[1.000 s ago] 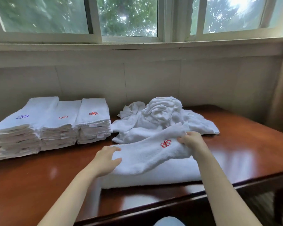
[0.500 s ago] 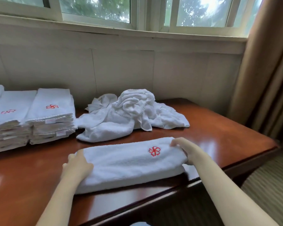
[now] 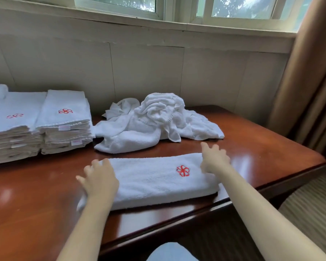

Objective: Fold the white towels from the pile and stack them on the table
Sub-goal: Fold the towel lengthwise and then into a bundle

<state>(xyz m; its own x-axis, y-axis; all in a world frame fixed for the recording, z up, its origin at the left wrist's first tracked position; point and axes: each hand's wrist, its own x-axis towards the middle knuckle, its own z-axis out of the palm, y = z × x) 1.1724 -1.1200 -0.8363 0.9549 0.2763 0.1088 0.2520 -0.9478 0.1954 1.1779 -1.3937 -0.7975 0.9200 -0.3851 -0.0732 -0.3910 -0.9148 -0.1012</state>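
The towel (image 3: 149,181) is a long white folded strip, its red emblem (image 3: 183,170) just beside the right hand (image 3: 215,161). That hand and the left hand (image 3: 100,178) are open-fingered over its ends.

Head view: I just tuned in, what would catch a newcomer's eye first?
The long folded towel with a red emblem lies along the near edge of the table, with the left hand and right hand spread open at its ends. Behind it sits a crumpled pile of white towels, and neat stacks of folded towels stand at the far left.
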